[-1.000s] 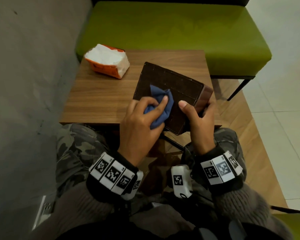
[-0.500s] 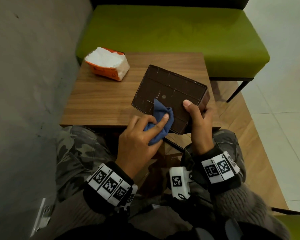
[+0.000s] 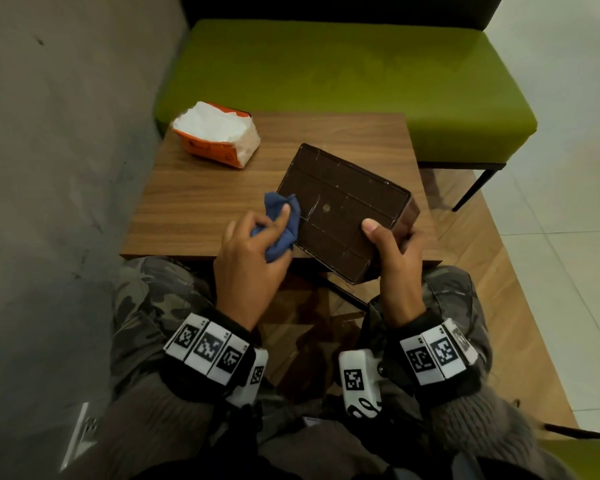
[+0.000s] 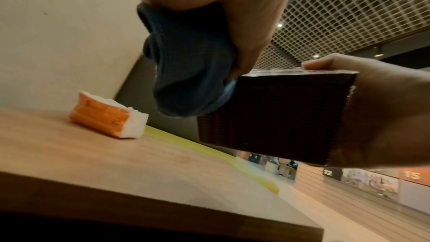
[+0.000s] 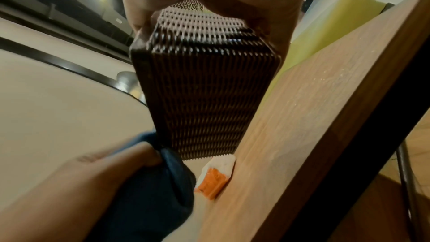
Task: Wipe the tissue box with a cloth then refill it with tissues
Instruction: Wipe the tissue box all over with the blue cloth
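Note:
A dark brown woven tissue box (image 3: pixel 343 206) is held tilted above the near edge of the wooden table (image 3: pixel 205 202), its flat underside facing up. My right hand (image 3: pixel 392 251) grips its near right corner, thumb on the flat face. My left hand (image 3: pixel 253 251) holds a bunched blue cloth (image 3: pixel 281 220) against the box's left edge. In the left wrist view the cloth (image 4: pixel 190 73) hangs beside the box (image 4: pixel 267 117). The right wrist view has the ribbed side of the box (image 5: pixel 204 87) and the cloth (image 5: pixel 158 190). An orange pack of white tissues (image 3: pixel 219 136) lies at the table's far left.
A green bench (image 3: pixel 343 74) stands behind the table. A grey wall (image 3: pixel 56 168) runs along the left. My legs in camouflage trousers (image 3: pixel 153 306) are under the table's near edge. Wooden flooring and pale tiles lie to the right.
The left hand slid the cloth from the middle of the box's flat face to its left edge. The box shifted slightly in the right hand.

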`<act>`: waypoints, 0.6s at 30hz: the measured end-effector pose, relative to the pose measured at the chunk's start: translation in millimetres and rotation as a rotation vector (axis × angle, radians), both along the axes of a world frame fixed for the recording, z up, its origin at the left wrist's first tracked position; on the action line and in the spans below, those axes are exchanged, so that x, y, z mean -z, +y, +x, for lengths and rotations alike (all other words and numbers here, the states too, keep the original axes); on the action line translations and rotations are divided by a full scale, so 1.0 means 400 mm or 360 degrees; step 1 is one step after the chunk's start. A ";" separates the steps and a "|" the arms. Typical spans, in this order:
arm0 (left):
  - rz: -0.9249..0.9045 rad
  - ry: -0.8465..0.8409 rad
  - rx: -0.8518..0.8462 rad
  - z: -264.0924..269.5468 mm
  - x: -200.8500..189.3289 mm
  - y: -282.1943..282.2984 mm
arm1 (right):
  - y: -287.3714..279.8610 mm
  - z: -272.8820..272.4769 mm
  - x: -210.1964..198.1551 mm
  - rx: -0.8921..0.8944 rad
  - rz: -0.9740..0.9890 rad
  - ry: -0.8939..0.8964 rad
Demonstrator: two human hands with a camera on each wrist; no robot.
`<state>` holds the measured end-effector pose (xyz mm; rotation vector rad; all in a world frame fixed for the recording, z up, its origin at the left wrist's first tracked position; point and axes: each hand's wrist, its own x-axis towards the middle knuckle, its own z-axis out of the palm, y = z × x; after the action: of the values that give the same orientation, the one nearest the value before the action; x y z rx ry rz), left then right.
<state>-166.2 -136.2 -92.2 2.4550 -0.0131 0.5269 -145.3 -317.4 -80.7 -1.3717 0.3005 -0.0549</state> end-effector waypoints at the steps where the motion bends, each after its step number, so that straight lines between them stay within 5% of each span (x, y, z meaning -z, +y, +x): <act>1: 0.0054 0.0001 0.0048 0.006 -0.008 -0.002 | -0.001 0.001 -0.003 0.0012 0.0004 -0.0006; 10: 0.0113 -0.0043 0.0379 -0.017 -0.023 0.009 | -0.020 0.012 -0.011 -0.0046 -0.0212 -0.0049; 18: 0.0219 -0.0123 0.0236 0.005 -0.049 0.001 | 0.008 0.003 0.002 -0.0154 -0.0111 0.0011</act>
<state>-164.2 -136.0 -72.6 2.5405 -0.2693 0.5713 -144.0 -314.1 -81.5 -1.4543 0.2394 0.0200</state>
